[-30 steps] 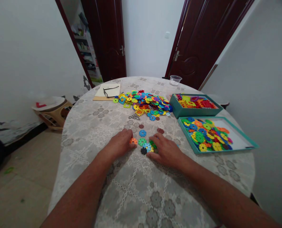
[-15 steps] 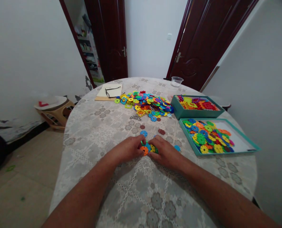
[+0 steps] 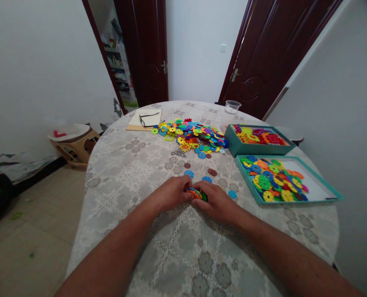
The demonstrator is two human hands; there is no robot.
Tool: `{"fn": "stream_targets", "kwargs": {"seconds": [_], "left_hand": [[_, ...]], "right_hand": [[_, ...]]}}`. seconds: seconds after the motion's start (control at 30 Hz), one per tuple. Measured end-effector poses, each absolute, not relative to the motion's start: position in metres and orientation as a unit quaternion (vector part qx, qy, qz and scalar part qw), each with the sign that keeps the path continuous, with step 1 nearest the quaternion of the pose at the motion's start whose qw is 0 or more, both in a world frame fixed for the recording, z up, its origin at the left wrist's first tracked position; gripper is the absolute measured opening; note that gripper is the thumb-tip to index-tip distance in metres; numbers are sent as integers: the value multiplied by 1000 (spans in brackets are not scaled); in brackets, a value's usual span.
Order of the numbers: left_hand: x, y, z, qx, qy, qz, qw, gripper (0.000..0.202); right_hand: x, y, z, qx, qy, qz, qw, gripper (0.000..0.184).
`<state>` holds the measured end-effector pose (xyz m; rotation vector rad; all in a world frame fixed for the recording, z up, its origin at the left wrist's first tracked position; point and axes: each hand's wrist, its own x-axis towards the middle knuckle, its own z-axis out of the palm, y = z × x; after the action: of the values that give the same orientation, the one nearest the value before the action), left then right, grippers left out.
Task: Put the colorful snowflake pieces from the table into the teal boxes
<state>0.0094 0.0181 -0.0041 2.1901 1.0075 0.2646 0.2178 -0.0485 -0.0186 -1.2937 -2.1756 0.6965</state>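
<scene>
Between my two hands, low over the tablecloth, is a small cluster of colourful notched plastic discs (image 3: 195,192) in orange, yellow, blue and green. My left hand (image 3: 177,190) pinches its left side, and my right hand (image 3: 213,199) curls around its right side. Fingers hide part of the cluster, so how the discs join cannot be made out. Just beyond my hands lie a blue disc (image 3: 188,173) and another blue disc (image 3: 207,179). A third blue disc (image 3: 232,194) rests to the right of my right hand. Brown discs (image 3: 212,172) lie a little farther off.
A heap of mixed discs (image 3: 195,134) spreads across the table's far middle. At right stand a teal box (image 3: 233,142) of plastic pieces and a teal-rimmed lid (image 3: 248,185) holding more discs. Glasses (image 3: 148,119) lie on a notebook (image 3: 136,119); a clear bowl (image 3: 233,106) stands at the back.
The disc cluster has turned between my fingers, from showing flat faces to showing more of its edges. My hands have closed in around it. The whole view has shifted slightly.
</scene>
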Motion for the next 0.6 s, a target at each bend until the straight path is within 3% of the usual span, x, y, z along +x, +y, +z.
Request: {"fn": "stream_targets", "kwargs": {"seconds": [0.13, 0.27, 0.37, 0.47, 0.6], "left_hand": [[10, 20, -4, 817, 361, 156, 422, 23], [8, 24, -8, 851, 391, 216, 278, 33], [9, 27, -13, 892, 383, 160, 181, 35], [15, 27, -14, 911, 371, 97, 151, 28], [23, 23, -10, 913, 372, 68, 150, 19]], "right_hand": [[225, -46, -14, -480, -807, 216, 269, 19], [254, -41, 5, -531, -780, 139, 302, 19], [295, -33, 18, -624, -719, 26, 306, 23], [344, -27, 22, -710, -644, -93, 271, 28], [395, -26, 17, -799, -542, -166, 202, 30]]}}
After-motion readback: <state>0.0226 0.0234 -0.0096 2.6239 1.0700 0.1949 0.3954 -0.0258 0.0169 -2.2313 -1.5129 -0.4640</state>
